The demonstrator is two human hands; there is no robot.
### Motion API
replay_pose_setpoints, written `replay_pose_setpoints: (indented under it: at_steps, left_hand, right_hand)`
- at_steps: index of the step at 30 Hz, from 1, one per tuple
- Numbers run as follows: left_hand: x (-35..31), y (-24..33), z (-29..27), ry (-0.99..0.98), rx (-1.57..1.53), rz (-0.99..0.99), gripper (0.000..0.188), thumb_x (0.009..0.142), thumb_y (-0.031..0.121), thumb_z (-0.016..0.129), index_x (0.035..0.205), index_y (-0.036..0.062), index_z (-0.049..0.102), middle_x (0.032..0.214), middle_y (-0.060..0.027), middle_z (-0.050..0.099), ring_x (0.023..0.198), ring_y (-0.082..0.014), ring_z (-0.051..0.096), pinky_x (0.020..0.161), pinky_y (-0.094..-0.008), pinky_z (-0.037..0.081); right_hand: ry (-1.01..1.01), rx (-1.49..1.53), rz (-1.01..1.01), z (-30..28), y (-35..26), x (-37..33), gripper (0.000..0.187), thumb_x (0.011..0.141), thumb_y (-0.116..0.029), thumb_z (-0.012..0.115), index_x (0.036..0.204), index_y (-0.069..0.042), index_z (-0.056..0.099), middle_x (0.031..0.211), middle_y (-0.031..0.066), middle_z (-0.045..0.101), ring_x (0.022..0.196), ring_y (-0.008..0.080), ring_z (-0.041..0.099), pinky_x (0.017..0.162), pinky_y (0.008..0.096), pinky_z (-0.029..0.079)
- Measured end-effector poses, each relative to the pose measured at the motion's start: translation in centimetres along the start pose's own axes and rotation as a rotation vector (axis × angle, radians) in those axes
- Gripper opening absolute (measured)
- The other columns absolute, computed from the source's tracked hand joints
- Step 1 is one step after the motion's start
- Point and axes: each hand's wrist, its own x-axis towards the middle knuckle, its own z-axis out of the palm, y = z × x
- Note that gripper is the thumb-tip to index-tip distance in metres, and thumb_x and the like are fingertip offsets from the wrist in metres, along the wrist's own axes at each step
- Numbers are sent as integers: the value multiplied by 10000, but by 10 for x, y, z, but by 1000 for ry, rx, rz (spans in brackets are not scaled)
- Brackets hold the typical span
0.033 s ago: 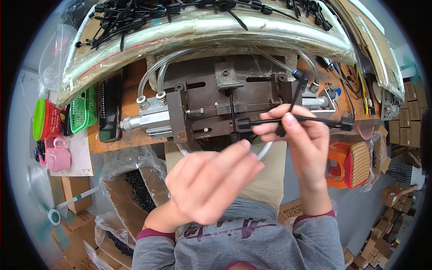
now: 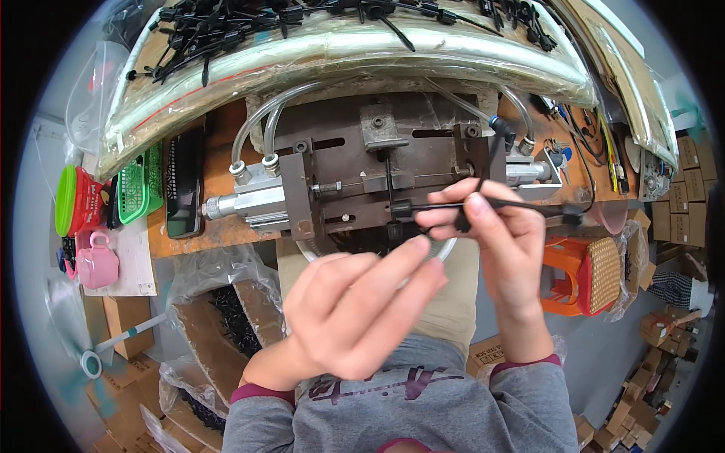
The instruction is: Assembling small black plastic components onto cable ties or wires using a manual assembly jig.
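Observation:
Between the thumb and fingers of my right hand (image 2: pixel 502 245) are thin black cable ties (image 2: pixel 445 205) with thick heads. One lies nearly level, its ends sticking out both sides; another angles away, blurred. My left hand (image 2: pixel 362 309) is just left and nearer, slightly blurred, its fingers stretched towards the ties; its thumb is hidden. I cannot see anything held in it. Beyond both hands is a brown metal fixture (image 2: pixel 438 162) with a silver cylinder on each side. Another black tie (image 2: pixel 389 181) stands lengthwise in its middle, its thick end at the near edge.
Above the fixture, a plastic-wrapped shelf (image 2: pixel 340 49) carries many black ties. Clear hoses (image 2: pixel 283 98) run to the cylinders. Green baskets (image 2: pixel 140 185) and a pink cup (image 2: pixel 98 260) are at left. An orange stool (image 2: pixel 566 275) stands right; an open carton (image 2: pixel 200 317) of black parts sits lower left.
My right hand has shifted slightly left with the ties, and the angled one has swung. My left hand has moved a little to the right.

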Motion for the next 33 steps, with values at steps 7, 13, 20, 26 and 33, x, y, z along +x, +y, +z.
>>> replay_pose_setpoints:
  at_steps: [7,13,20,26,33]
  left_hand:
    - [2,-7,23,14,-152,-10,364,679,29,836,1021,21,710,958,-79,676,794,-225,651,646,-328,520]
    - [5,-3,14,-35,-277,-188,360,669,28,842,1006,24,716,913,-92,659,783,-227,646,652,-319,529]
    - [-12,-16,10,-149,-182,-232,354,676,35,817,1013,19,711,1018,-113,659,826,-252,640,708,-346,524]
    - [-14,-19,29,-266,5,-116,285,718,94,783,969,0,686,1257,-163,646,776,-229,654,738,-324,527]
    - [-9,-22,30,-301,52,-134,250,731,124,787,944,23,704,1217,-144,675,627,-187,639,594,-273,504]
  right_hand:
    - [-86,59,0,12,21,-13,261,1022,-106,528,1212,50,617,1136,162,685,1063,185,651,906,306,539]
    - [-74,-142,4,10,13,-16,273,1033,-121,507,1207,58,618,1120,163,690,1020,186,669,853,296,561]
    - [103,-200,-160,0,0,-13,271,1031,-140,505,1158,73,616,1061,206,696,891,243,726,749,300,585]
    - [117,-245,-192,-9,-2,-14,273,1034,-143,493,1117,82,623,1028,212,702,819,236,729,704,294,581]
    - [120,-278,-282,-10,-6,-15,227,1023,-92,494,1082,86,621,1035,207,694,824,242,726,707,291,586]
